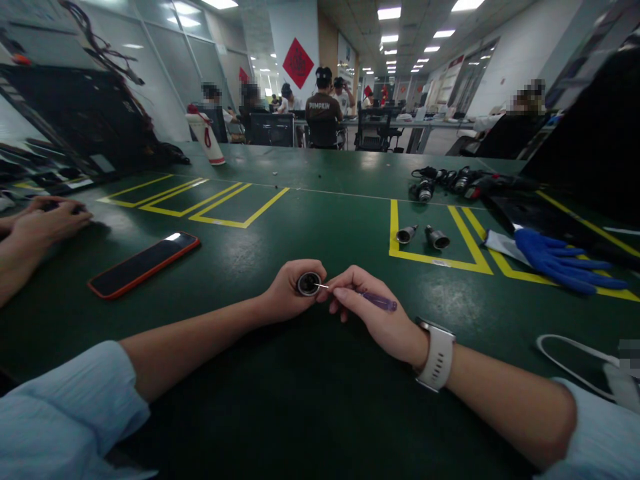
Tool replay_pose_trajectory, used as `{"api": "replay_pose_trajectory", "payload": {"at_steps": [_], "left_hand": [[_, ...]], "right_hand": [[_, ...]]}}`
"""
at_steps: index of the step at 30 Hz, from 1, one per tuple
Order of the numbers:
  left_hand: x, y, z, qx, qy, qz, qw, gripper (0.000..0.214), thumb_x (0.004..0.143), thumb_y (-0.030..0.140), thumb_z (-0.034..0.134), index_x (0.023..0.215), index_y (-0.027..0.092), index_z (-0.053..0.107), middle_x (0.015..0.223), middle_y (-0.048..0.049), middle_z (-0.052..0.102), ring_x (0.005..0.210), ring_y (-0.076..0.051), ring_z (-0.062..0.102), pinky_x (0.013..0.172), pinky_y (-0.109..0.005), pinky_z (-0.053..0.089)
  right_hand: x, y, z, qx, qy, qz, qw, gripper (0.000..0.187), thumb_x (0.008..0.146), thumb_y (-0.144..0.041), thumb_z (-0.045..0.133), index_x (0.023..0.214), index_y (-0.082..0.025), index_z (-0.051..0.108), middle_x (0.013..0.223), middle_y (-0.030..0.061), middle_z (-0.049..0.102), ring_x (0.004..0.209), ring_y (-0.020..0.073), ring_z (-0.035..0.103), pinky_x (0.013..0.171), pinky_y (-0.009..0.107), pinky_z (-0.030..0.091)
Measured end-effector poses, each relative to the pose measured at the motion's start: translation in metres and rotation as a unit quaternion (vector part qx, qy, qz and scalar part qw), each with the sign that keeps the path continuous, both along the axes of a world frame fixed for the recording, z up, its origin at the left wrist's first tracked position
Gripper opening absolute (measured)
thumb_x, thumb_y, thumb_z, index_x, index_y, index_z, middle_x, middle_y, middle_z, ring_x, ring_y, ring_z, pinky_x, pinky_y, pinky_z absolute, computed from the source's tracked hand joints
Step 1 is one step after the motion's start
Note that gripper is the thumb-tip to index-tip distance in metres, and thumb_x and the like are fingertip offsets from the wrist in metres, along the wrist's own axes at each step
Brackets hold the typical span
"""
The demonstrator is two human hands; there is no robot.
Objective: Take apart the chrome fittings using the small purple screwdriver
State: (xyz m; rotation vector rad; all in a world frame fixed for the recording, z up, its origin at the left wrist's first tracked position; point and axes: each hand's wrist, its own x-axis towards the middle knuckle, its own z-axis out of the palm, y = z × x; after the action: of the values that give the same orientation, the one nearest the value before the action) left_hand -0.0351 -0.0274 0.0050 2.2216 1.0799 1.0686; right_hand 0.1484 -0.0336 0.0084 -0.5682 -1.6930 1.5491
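Note:
Wrapped in my left hand [290, 293] is a round metal part [306, 285], its dark hollow end turned toward me. My right hand [370, 303] grips a small screwdriver [379, 301] by its purple, see-through handle. The thin shaft points left, and its tip is at the opening of the metal part; how deep it reaches I cannot tell. Both hands are close together above the green table. Farther right, two similar metal pieces [437, 238] lie inside a yellow-taped frame.
A phone in a red case [145, 265] lies to the left, near another person's hands [47, 223]. Blue gloves [560, 260] and a white cable [570, 367] are at the right. Dark metal connectors with cables [425, 190] and a white bottle [206, 139] stand farther back on the green table [320, 227].

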Motion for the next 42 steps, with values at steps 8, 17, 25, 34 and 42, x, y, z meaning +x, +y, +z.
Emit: {"api": "replay_pose_trajectory", "payload": {"at_steps": [8,17,25,34,42], "left_hand": [[-0.0004,0.0009,0.0018,-0.031,-0.025,-0.014,0.999,0.018,0.071,0.020,0.062,0.060,0.015,0.048,0.056,0.0041,0.047,0.050,-0.007,0.041,0.047,-0.018,0.034],[-0.0001,0.0012,-0.0025,-0.004,-0.007,0.038,0.999,0.013,0.068,0.015,0.059,0.062,0.015,0.049,0.056,0.0044,0.047,0.051,-0.007,0.042,0.048,-0.018,0.034],[0.0003,0.0007,-0.0023,0.022,0.017,0.037,0.999,0.013,0.069,0.015,0.059,0.061,0.015,0.049,0.056,0.0041,0.047,0.052,-0.008,0.042,0.047,-0.018,0.033],[-0.0004,0.0019,0.0002,-0.037,-0.033,-0.009,0.999,0.020,0.072,0.021,0.063,0.060,0.015,0.048,0.056,0.0044,0.047,0.050,-0.007,0.041,0.046,-0.018,0.034],[-0.0004,0.0012,-0.0023,0.006,0.018,0.023,1.000,0.017,0.075,0.022,0.060,0.063,0.015,0.050,0.057,0.0033,0.048,0.052,-0.008,0.043,0.048,-0.019,0.034]], "right_hand": [[-0.0010,0.0030,-0.0023,-0.057,0.044,0.009,0.997,0.009,0.086,-0.023,0.052,0.086,-0.017,0.060,0.089,0.0046,0.066,0.070,0.0130,0.057,0.057,0.027,0.043],[-0.0003,-0.0003,0.0014,-0.013,0.007,-0.018,1.000,0.010,0.087,-0.021,0.049,0.087,-0.018,0.059,0.088,0.0034,0.066,0.070,0.0121,0.056,0.059,0.026,0.044],[-0.0003,0.0018,0.0016,-0.033,0.007,0.000,0.999,0.010,0.087,-0.022,0.050,0.086,-0.018,0.059,0.087,0.0036,0.065,0.070,0.0123,0.056,0.058,0.026,0.044],[-0.0011,0.0009,0.0011,-0.036,0.023,-0.009,0.999,0.009,0.085,-0.022,0.052,0.084,-0.018,0.060,0.082,0.0026,0.064,0.069,0.0122,0.056,0.057,0.026,0.044],[-0.0008,0.0038,-0.0039,-0.045,0.034,-0.012,0.998,0.009,0.087,-0.022,0.052,0.086,-0.018,0.060,0.085,0.0027,0.066,0.070,0.0124,0.057,0.058,0.026,0.044]]}}
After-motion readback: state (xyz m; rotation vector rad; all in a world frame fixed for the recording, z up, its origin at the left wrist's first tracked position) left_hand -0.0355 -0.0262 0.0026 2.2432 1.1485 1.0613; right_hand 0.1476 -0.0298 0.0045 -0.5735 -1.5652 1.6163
